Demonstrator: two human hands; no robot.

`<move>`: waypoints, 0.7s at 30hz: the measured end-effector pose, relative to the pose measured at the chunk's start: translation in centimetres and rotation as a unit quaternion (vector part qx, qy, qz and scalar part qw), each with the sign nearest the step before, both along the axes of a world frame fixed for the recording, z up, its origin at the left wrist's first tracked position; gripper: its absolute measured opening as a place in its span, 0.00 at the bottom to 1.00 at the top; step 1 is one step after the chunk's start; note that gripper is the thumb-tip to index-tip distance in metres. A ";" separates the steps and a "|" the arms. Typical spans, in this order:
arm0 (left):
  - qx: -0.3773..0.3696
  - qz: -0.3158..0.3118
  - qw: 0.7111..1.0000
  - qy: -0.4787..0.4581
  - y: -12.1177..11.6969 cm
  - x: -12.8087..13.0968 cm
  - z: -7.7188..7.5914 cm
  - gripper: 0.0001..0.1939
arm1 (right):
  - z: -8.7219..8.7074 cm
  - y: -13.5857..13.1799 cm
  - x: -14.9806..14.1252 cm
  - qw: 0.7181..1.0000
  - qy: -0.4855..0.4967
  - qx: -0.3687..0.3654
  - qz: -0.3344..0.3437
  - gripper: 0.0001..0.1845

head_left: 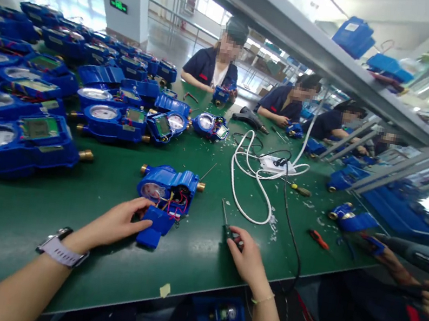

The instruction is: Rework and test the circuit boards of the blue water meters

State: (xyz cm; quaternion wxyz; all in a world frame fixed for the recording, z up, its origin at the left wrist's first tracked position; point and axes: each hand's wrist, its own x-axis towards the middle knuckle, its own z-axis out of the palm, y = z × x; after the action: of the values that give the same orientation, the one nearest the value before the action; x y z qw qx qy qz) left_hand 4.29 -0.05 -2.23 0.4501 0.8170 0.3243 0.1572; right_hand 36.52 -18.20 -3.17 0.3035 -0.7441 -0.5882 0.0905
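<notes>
In front of me a blue water meter (pixel 170 176) with brass ends lies on the green table (pixel 106 268). Its compartment is open, showing red and black wires. My left hand (pixel 128 223) is closed on a blue plastic cover (pixel 160 224) at the meter's near side, thumb on top; some fingers are hidden behind it. To the right, my right hand (pixel 245 256) grips a screwdriver (pixel 225 213) by its dark handle, low over the table. The thin shaft points away from me, apart from the meter.
Many blue meters (pixel 114 119) crowd the left and back. A white cable (pixel 234 166), power strip (pixel 271 163) and heat gun (pixel 251 118) lie beyond my right hand. A co-worker's hands (pixel 398 265) work at right near a power tool (pixel 424 258); others sit opposite.
</notes>
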 end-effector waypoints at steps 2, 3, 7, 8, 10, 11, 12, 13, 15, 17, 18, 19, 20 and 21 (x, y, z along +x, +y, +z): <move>-0.003 0.004 1.000 0.004 0.2 0.0 -0.3 0.19 | 0.4 -0.5 0.5 0.999 0.025 0.023 -0.024 0.17; -0.005 0.006 1.000 0.005 0.3 0.0 -0.5 0.20 | 0.7 -0.9 1.0 0.998 0.036 0.040 -0.043 0.17; -0.018 0.012 1.000 0.012 0.7 -0.2 -1.1 0.26 | 1.6 -2.9 4.5 0.977 0.067 0.129 -0.154 0.17; -0.019 0.015 1.000 0.019 0.7 -0.2 -1.2 0.27 | 1.8 -3.5 5.7 0.967 0.071 0.155 -0.189 0.17; -0.022 0.027 0.999 0.037 0.7 -0.2 -1.3 0.28 | 2.0 -4.9 8.2 0.941 0.074 0.205 -0.259 0.18; -0.024 0.037 0.998 0.046 0.7 -0.2 -1.3 0.29 | 2.1 -5.6 9.5 0.928 0.073 0.224 -0.289 0.19; -0.027 0.049 0.997 0.055 0.7 -0.2 -1.3 0.30 | 2.1 -6.2 10.8 0.917 0.072 0.236 -0.313 0.19; -0.032 0.061 0.996 0.060 0.6 -0.2 -1.3 0.30 | 2.1 -6.9 12.0 0.910 0.069 0.239 -0.331 0.19; -0.047 0.078 0.994 0.061 0.6 -0.2 -1.3 0.31 | 1.8 -8.0 14.2 0.908 0.062 0.220 -0.352 0.17; -0.063 0.086 0.993 0.059 0.7 -0.2 -1.5 0.31 | 1.2 -8.7 16.3 0.912 0.053 0.181 -0.365 0.16; -0.068 0.090 0.992 0.060 0.8 -0.2 -1.7 0.31 | 0.9 -9.0 17.4 0.913 0.047 0.160 -0.373 0.15; -0.068 0.099 0.991 0.063 0.9 -0.3 -2.0 0.31 | 0.6 -9.1 18.5 0.912 0.041 0.141 -0.383 0.15; -0.065 0.106 0.990 0.067 1.1 -0.4 -2.4 0.31 | 0.3 -9.2 19.6 0.910 0.034 0.125 -0.395 0.15; -0.057 0.112 0.990 0.070 1.2 -0.5 -2.8 0.31 | 0.0 -9.2 20.8 0.906 0.026 0.112 -0.408 0.16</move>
State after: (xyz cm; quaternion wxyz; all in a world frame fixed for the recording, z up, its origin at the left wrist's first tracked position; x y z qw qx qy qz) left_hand 3.79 1.17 -5.07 0.4512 0.7577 0.4532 0.1302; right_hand 57.31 -27.36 -3.16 0.4105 -0.8774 -0.2319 -0.0885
